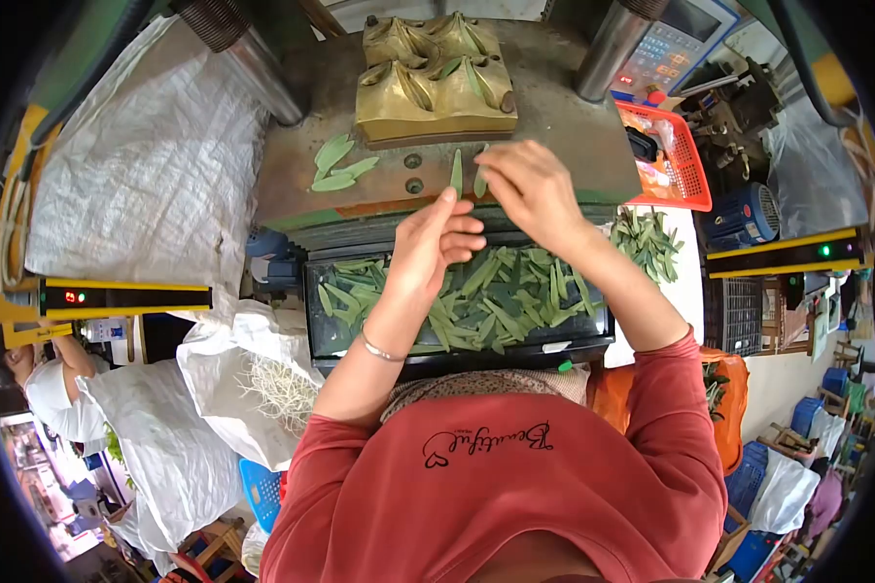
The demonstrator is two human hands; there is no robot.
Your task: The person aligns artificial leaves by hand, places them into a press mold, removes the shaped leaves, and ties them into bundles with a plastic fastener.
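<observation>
Across the metal bed [572,136]: two upright posts [608,53] flank a worn, flat surface at the heart of a crowded workshop.
White sacking [151,165]: pale woven cloth spreads beside the bed's left end.
Black tray [335,333]: strewn with green leaves [501,303], it lies just in front of the bed, beneath the forearms.
Brass block [437,109]: it rests toward the far side of the bed, with touches of green in its sculpted hollows.
Right hand [535,187]: palm down over the bed's front edge, it pinches a slim leaf [480,181] between thumb and fingers.
Left hand [433,233]: wearing a bangle [383,350] at the wrist, it holds an upright leaf [457,171] by its lower end — the other fingers loosely curled.
Loose leaves [334,182]: a small cluster lies on the bed — left of the hands, near the block.
</observation>
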